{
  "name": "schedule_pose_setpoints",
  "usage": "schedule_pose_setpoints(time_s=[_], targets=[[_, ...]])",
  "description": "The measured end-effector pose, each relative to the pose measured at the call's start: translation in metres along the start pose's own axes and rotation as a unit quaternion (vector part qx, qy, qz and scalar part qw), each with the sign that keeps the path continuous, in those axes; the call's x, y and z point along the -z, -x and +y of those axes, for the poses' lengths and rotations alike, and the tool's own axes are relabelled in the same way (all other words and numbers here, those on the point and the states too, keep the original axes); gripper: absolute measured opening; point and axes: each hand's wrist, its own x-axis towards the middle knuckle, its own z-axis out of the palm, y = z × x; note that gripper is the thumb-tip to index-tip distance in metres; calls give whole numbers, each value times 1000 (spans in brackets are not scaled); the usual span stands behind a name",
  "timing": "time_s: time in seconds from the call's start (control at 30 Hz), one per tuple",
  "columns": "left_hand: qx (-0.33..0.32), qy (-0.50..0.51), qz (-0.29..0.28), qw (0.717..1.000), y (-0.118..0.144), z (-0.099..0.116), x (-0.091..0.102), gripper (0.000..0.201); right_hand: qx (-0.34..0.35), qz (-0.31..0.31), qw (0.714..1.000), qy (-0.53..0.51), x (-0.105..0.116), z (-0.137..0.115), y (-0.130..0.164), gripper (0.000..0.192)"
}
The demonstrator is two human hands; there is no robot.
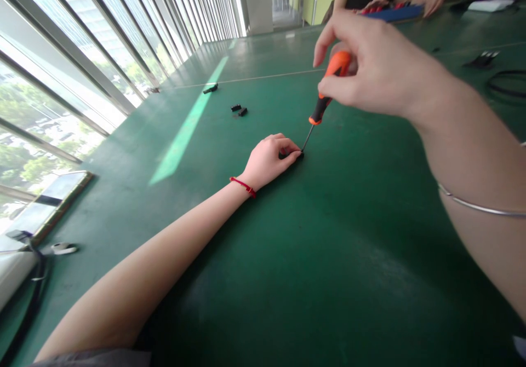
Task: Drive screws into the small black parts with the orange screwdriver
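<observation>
My right hand (pixel 361 66) grips the orange and black handle of a screwdriver (pixel 321 107), which slants down to the left. The thin metal shaft meets a small black part (pixel 302 154) on the green table. That part is pinched between the thumb and fingertips of my left hand (pixel 271 159), which rests on the tabletop. Most of the part is hidden by the fingers, so its kind does not show. A red cord bracelet circles my left wrist, and a thin silver bangle my right.
Small black pieces (pixel 239 110) and another black piece (pixel 211 88) lie farther back on the green table (pixel 329 235). A phone-like slab (pixel 61 197) and a black cable (pixel 35 296) are at left. Across the table, a person holds a blue tray (pixel 394 13). Black cables (pixel 507 85) lie right.
</observation>
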Motion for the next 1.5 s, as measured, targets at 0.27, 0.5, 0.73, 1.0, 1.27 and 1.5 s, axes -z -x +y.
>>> schedule_pose_setpoints(time_s=[0.27,0.5,0.73,1.0,1.27,1.5], targets=[[-22,-52,4,998,1,2,-1,20,-12,-4,1000,-1,0,-2,0,11],[-20,-72,-2,997,1,3,-1,17,-19,1,1000,23,0,-3,0,16],[-4,-59,9,998,1,1,-1,12,-28,-14,999,17,0,-4,0,19],[21,0,-6,1000,-1,-3,-1,13,-21,-10,1000,2,0,-3,1,11],[28,35,-6,999,-1,-4,-1,13,-5,-8,1000,-13,0,-2,1,13],[33,45,-13,998,-3,-3,0,14,20,-8,999,-26,-1,-3,1,17]])
